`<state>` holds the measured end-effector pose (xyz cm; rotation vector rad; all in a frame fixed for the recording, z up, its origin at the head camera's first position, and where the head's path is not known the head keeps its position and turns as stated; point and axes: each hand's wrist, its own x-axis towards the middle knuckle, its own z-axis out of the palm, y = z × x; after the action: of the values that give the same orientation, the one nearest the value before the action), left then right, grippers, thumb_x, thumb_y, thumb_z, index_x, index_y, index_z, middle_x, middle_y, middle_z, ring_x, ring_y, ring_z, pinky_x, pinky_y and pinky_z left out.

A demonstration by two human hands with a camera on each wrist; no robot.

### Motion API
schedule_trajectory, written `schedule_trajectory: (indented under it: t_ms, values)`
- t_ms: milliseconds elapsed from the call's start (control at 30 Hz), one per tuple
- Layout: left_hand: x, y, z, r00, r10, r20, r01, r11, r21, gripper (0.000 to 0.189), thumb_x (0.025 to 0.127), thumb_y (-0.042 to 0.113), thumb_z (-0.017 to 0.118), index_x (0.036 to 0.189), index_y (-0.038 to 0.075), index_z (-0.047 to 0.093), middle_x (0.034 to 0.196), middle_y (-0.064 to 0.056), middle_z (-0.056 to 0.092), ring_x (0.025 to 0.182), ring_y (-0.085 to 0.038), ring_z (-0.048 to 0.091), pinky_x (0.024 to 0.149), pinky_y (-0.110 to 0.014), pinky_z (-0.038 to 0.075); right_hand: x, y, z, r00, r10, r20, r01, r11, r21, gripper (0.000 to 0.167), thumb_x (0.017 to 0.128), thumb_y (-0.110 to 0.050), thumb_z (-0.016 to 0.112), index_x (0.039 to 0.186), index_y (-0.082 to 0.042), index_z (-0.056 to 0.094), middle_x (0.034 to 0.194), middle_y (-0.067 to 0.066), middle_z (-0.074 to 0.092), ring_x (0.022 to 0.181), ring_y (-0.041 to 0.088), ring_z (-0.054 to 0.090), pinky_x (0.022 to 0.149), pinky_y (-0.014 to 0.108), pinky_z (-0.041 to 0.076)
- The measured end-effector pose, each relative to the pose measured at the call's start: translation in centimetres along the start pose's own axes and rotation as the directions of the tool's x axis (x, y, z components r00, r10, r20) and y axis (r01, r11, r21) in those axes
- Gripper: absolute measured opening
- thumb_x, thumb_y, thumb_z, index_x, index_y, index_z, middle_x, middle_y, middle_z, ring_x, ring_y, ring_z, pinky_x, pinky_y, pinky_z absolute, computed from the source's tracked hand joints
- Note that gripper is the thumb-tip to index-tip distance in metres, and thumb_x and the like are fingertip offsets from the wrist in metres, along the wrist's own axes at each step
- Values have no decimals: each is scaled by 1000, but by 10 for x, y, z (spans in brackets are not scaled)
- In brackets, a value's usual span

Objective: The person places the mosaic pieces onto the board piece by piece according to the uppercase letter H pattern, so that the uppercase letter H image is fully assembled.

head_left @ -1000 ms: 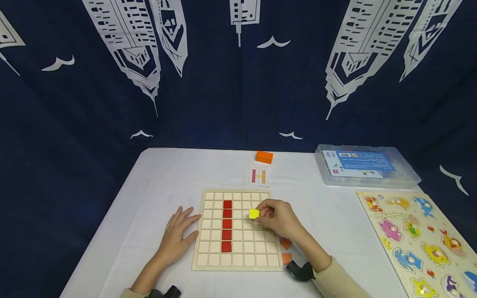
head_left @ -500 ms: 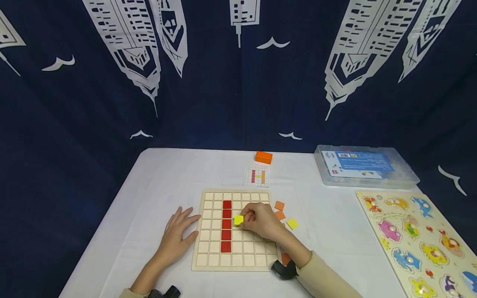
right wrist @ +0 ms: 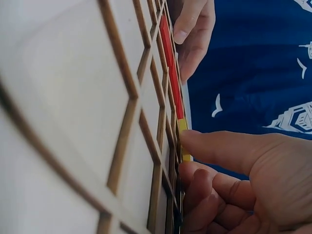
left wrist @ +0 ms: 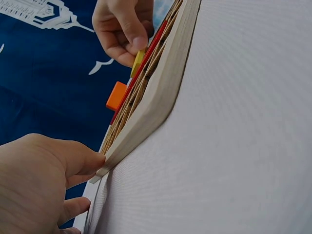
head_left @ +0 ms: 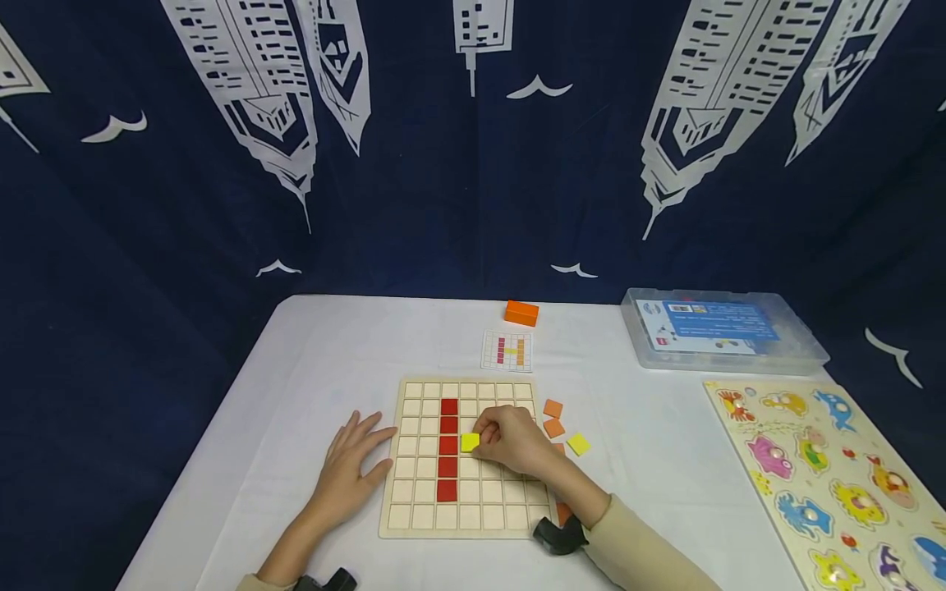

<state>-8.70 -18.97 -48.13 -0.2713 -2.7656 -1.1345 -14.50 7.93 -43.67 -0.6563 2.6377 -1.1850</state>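
Note:
A wooden grid board [head_left: 424, 525] lies on the white table, with a column of red square tiles [head_left: 447, 446] set in its cells. My right hand [head_left: 512, 442] pinches a yellow square tile [head_left: 470, 443] between thumb and fingers, right beside the middle red tile. In the right wrist view the yellow tile [right wrist: 184, 139] stands on edge at the grid, the thumb against it. My left hand [head_left: 351, 469] has its fingers spread and rests at the board's left edge. The left wrist view shows its thumb touching the board's corner edge [left wrist: 146, 131].
Right of the board lie several orange tiles [head_left: 553, 409] and another yellow tile [head_left: 579, 444]. Behind it are a pattern card [head_left: 507, 351] and an orange block [head_left: 521, 313]. A clear plastic case [head_left: 724, 332] and an animal puzzle board [head_left: 835, 476] occupy the right side.
My right hand has carried the yellow tile left and slightly toward me, to the cell beside the red column. Loose tiles right of the board have come into sight. My left hand has stayed put.

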Motion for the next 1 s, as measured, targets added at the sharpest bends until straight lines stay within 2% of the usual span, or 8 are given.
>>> schedule_trajectory:
  t_ms: [567,667,833,900,1000]
  values:
    - [0,0,1,1000,-5,3,5,1000,-3,43,86,7,69,128,8,62,151,-19,42,148,-44,16,117,-64,7,-4,-4,-2,1000,-22,8,22,999,-24,19,75,-6,82,88,-4,68,68,-6,59,60,5,53,60,18,46]
    - [1,0,1,1000,-5,4,5,1000,-2,43,86,7,69,129,8,62,151,-19,42,148,-44,15,117,-64,6,-11,-9,-10,1000,-21,10,21,1000,-10,21,76,-8,82,91,-4,69,70,-7,59,61,5,53,60,17,46]
    - [1,0,1,1000,-9,4,9,1000,3,44,86,7,69,129,9,62,151,-19,42,148,-44,15,118,-63,6,-29,-11,-36,995,-99,16,99,995,27,24,78,-10,80,99,-3,69,75,-6,60,66,5,53,60,19,48]
    - [1,1,1,1000,-8,4,8,1000,4,44,86,8,69,129,9,62,151,-19,42,148,-44,15,117,-63,6,-37,-6,-48,991,-133,0,133,990,39,25,79,-11,79,101,-3,69,77,-6,60,68,4,53,60,19,48]
    - [1,1,0,1000,-10,4,9,1000,3,43,86,7,69,129,9,62,151,-19,42,148,-44,15,117,-63,6,-49,5,-64,990,-125,-59,127,991,39,27,79,-13,80,103,-6,69,78,-6,61,68,4,52,60,20,47]
